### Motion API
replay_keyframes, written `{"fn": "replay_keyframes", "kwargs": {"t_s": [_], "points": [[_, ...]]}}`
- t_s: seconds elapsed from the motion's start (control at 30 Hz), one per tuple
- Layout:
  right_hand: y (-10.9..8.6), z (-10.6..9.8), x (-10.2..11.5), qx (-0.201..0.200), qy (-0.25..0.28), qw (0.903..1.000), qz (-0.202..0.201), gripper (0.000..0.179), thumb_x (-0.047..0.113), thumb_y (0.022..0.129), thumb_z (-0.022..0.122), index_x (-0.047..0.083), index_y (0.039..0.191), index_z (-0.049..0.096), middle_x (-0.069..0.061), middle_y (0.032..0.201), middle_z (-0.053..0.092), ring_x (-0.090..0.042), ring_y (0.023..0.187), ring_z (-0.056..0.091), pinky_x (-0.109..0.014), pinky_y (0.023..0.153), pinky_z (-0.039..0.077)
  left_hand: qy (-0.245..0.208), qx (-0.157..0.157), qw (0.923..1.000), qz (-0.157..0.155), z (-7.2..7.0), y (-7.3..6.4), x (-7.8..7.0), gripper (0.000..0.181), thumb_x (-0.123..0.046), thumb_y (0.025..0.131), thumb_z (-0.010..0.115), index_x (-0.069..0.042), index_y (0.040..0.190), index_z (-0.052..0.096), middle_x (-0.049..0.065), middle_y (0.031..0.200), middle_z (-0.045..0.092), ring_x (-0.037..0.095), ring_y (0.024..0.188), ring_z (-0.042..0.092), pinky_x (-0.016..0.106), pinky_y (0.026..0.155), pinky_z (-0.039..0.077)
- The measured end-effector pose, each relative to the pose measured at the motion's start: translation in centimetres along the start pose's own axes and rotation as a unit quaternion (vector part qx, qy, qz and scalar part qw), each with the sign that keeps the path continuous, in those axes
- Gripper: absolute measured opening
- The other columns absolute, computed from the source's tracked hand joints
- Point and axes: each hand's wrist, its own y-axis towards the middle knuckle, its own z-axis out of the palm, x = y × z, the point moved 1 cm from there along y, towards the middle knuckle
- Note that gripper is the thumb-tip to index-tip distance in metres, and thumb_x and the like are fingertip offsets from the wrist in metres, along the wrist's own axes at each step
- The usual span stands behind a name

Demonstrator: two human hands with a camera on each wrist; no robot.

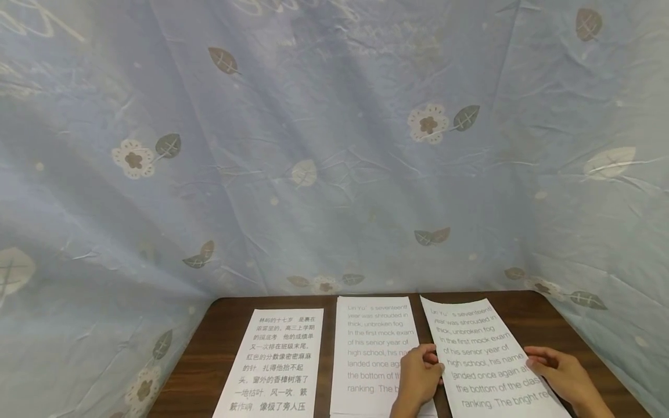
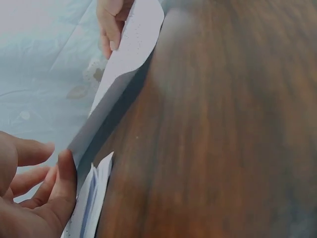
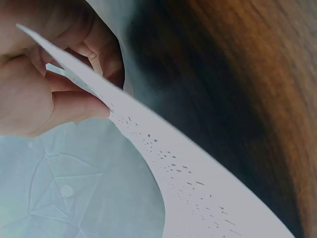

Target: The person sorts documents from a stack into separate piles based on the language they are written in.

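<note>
1. Printed English sheet [image 1: 481,360], the rightmost of three papers in our head view, is between our two hands above the brown wood-grained bench [image 1: 204,360], its far edge bowed
2. Around us hangs a creased, pale blue cloth [image 1: 340,174], patterned with leaves and flowers; it rises behind the bench and shows along both sides, while the bench's far corners are rounded
3. On the bench, to the left, lie a Chinese-text page [image 1: 272,366] and, nearer the middle, English-text papers [image 1: 372,348] with another edge peeping out below
4. Our right hand [image 1: 564,374] grasps the sheet's right edge, pinched between thumb and fingers; in the right wrist view the paper curves away from that grip
5. Our left hand [image 1: 418,374] has bent fingers at the sheet's left edge, the thumb touching it; we cannot tell whether they grip it
6. Beneath the bowed sheet, our left wrist view shows a dark shadow on the wood
</note>
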Motion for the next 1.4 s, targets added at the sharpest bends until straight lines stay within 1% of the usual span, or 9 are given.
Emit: {"fn": "replay_keyframes", "kwargs": {"t_s": [0.17,0.43,0.5,0.57,0.7,0.8,1.0,1.17,1.4], "points": [[0.1,0.1,0.0,-0.009,-0.044,0.9990,-0.006,0.054,0.029,0.105,0.068,-0.008,0.143,0.060,-0.003,0.107,0.077,-0.008,0.081,0.063,-0.026,0.068,0.051,0.011,0.012,0.9999,0.002,-0.4,0.0,-0.1,0.035,0.004,0.087,0.078,0.002,0.122,0.075,-0.004,0.091,0.067,0.001,0.057,0.061,0.016,0.051,0.053],[0.3,-0.1,0.0,-0.025,-0.102,0.9943,-0.017,0.052,0.035,0.105,0.068,-0.006,0.137,0.066,-0.009,0.109,0.079,-0.009,0.084,0.064,-0.027,0.071,0.047,0.016,0.004,0.9998,0.006,-1.0,-0.1,-0.7,0.035,0.002,0.086,0.080,0.003,0.121,0.076,0.001,0.094,0.070,0.000,0.061,0.063,0.015,0.052,0.053],[0.2,-0.2,0.1,-0.030,-0.121,0.9919,-0.025,0.052,0.036,0.105,0.067,-0.005,0.136,0.067,-0.013,0.111,0.080,-0.012,0.086,0.067,-0.034,0.075,0.051,0.015,0.003,0.9999,0.005,-1.1,-0.2,-0.7,0.034,0.002,0.086,0.080,0.003,0.120,0.076,0.002,0.094,0.070,0.001,0.061,0.063,0.015,0.052,0.053],[0.3,-0.3,0.1,-0.035,-0.139,0.9890,-0.037,0.051,0.036,0.106,0.066,-0.006,0.135,0.067,-0.017,0.112,0.080,-0.021,0.091,0.072,-0.044,0.080,0.054,0.014,0.004,0.9999,0.000,-1.2,-0.2,-0.8,0.034,0.001,0.086,0.080,0.003,0.120,0.076,0.001,0.093,0.070,0.001,0.060,0.063,0.016,0.052,0.053],[0.4,-0.4,0.3,-0.046,-0.167,0.9835,-0.053,0.051,0.039,0.108,0.062,-0.005,0.133,0.068,-0.022,0.115,0.078,-0.039,0.103,0.074,-0.059,0.086,0.052,0.020,0.009,0.9997,-0.011,-1.3,-0.1,-0.9,0.035,-0.002,0.087,0.080,0.000,0.121,0.076,0.000,0.095,0.069,0.002,0.062,0.063,0.016,0.053,0.053],[0.4,-0.3,0.6,-0.042,-0.161,0.9850,-0.047,0.053,0.042,0.108,0.062,-0.004,0.134,0.068,-0.021,0.116,0.078,-0.034,0.100,0.074,-0.056,0.084,0.054,0.022,0.011,0.9996,-0.017,-1.4,0.0,-1.0,0.035,-0.004,0.088,0.080,-0.002,0.123,0.076,0.000,0.096,0.069,0.003,0.062,0.063,0.017,0.054,0.053],[0.3,0.6,1.5,-0.014,-0.112,0.9935,-0.010,0.060,0.046,0.107,0.063,-0.006,0.138,0.065,-0.007,0.106,0.079,-0.013,0.080,0.071,-0.033,0.072,0.052,0.026,0.002,0.9996,-0.015,-2.0,0.0,-1.5,0.034,-0.006,0.087,0.081,-0.003,0.121,0.077,-0.004,0.094,0.070,0.001,0.068,0.064,0.016,0.058,0.053],[0.3,1.9,2.4,-0.011,-0.104,0.9944,-0.012,0.057,0.042,0.107,0.064,-0.005,0.138,0.065,0.002,0.097,0.073,-0.008,0.076,0.064,-0.026,0.069,0.046,0.041,-0.009,0.9991,-0.005,-3.2,0.2,-1.4,0.034,-0.008,0.086,0.081,-0.005,0.120,0.078,-0.006,0.094,0.072,0.000,0.074,0.065,0.018,0.064,0.053],[0.3,3.3,4.3,-0.020,-0.075,0.9963,-0.035,0.053,0.037,0.106,0.067,-0.005,0.138,0.066,-0.007,0.109,0.077,-0.003,0.080,0.066,-0.021,0.068,0.058,0.067,-0.011,0.9977,-0.002,-4.9,0.4,-1.1,0.037,-0.012,0.087,0.083,-0.007,0.123,0.078,-0.009,0.094,0.071,0.000,0.075,0.065,0.019,0.064,0.053]]}}
